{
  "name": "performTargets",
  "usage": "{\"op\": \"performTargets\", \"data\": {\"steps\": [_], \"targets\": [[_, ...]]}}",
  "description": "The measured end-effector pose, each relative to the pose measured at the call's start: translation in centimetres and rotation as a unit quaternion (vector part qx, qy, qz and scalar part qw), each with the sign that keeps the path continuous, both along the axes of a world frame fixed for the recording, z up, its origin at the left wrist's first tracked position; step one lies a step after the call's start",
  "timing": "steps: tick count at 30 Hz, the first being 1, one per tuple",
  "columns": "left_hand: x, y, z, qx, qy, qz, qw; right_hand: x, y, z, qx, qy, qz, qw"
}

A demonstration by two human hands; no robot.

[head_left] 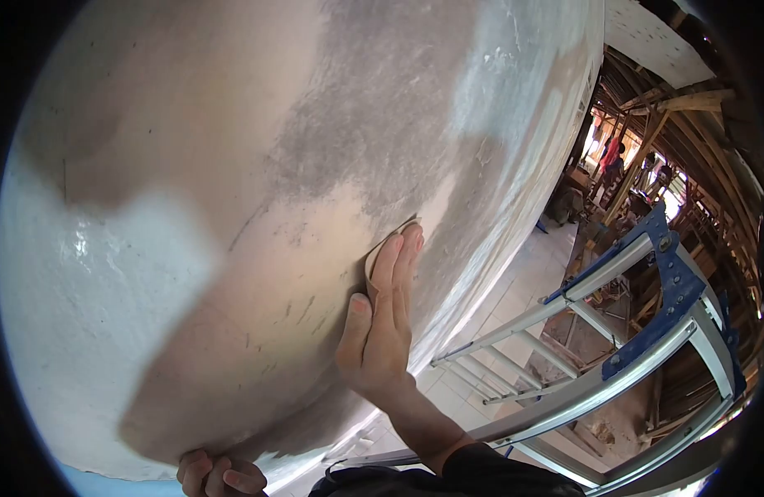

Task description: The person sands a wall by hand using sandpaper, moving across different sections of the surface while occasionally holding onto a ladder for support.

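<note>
A large curved surface (291, 257), patched in white, beige and grey and marked with dark scratches, fills the left and middle of the head view. My right hand (382, 323) lies against it with fingers stretched and held together. Under those fingers is a thin folded sheet of sandpaper (372, 262), its edge showing past the fingertips and along the side. Low at the bottom, my left hand (220, 475) is closed, its fingers curled beside the lower edge of the surface. Whatever it may grip is hidden.
An aluminium ladder (556, 364) with blue joint plates (664, 290) stands close on the right. Light floor tiles (506, 290) run beneath it. Farther back are wooden beams (647, 141), stacked timber and a person in red (611, 156).
</note>
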State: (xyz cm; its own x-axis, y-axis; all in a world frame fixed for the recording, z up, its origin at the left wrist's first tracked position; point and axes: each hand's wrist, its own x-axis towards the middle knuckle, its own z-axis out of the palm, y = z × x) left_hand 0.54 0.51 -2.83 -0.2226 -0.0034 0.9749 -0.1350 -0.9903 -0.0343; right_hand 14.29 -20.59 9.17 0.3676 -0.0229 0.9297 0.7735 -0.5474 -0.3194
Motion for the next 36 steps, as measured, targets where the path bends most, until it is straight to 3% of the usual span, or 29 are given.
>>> {"op": "performTargets", "data": {"steps": [6, 10, 16, 23, 27, 32, 33, 36], "targets": [[-0.9, -0.2, -0.1, -0.012, 0.022, 0.011, 1.0, 1.5, -1.8, 4.7, 0.032, 0.006, -0.016, 0.999], [0.2, 0.4, 0.1, 0.025, -0.034, -0.02, 0.999, -0.1, -0.1, 0.3, -0.004, -0.006, 0.006, 1.0], [-0.6, 0.5, -0.4, 0.0, -0.004, -0.022, 1.0, 1.3, -1.9, 4.6, 0.004, -0.003, -0.011, 1.0], [-0.5, 0.3, 0.2, -0.001, -0.017, -0.013, 1.0, 0.0, -0.8, -1.0, -0.034, 0.006, 0.033, 0.999], [-0.5, 0.4, 0.8, 0.02, -0.022, -0.013, 0.999, 2.0, -2.7, 3.5, 0.024, 0.009, -0.036, 0.999], [0.5, -0.7, 1.4, -0.046, -0.07, -0.062, 0.995, 0.0, -0.8, 0.5, 0.053, 0.031, -0.005, 0.998], [3.5, -0.5, 2.3, 0.027, -0.258, -0.092, 0.961, 0.0, -0.7, -0.9, 0.047, 0.028, 0.001, 0.999], [2.7, -0.1, 2.3, 0.02, -0.158, -0.086, 0.983, 0.9, -2.4, 0.2, 0.047, 0.025, -0.04, 0.998]]}}
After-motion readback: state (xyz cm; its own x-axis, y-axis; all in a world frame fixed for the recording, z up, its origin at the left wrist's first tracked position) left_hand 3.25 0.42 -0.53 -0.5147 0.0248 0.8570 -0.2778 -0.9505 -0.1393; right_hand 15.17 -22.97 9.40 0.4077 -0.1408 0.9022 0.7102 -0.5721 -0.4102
